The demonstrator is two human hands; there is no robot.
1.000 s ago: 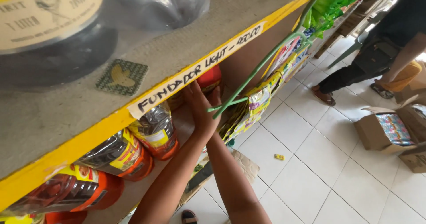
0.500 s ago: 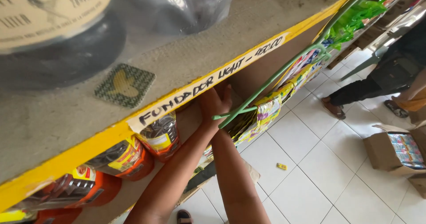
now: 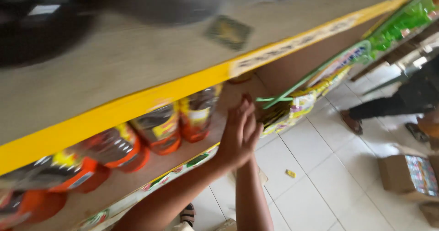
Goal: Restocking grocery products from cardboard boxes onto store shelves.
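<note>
The picture is motion-blurred. My left hand (image 3: pixel 237 137) is raised in front of the lower shelf (image 3: pixel 183 160) with its fingers apart and nothing in it. My right hand (image 3: pixel 257 131) sits right behind it and is mostly covered, so I cannot make out its grip. Both forearms rise from the bottom edge. Just left of the hands, several dark bottles (image 3: pixel 157 128) with yellow labels and orange-red ends lie on that shelf; the nearest one (image 3: pixel 199 114) is a short way from my fingers.
A yellow-edged upper shelf (image 3: pixel 137 98) overhangs, carrying dark round containers (image 3: pixel 41 34). A green rack of hanging packets (image 3: pixel 297 105) stands at the right. On the white tiled floor are a cardboard box (image 3: pixel 407 174), a small yellow scrap (image 3: pixel 290 173) and another person's legs (image 3: pixel 393 105).
Both hands have come down and back out from under the upper shelf, where they reached deep a second ago. The view has swung left and blurred, showing more bottles.
</note>
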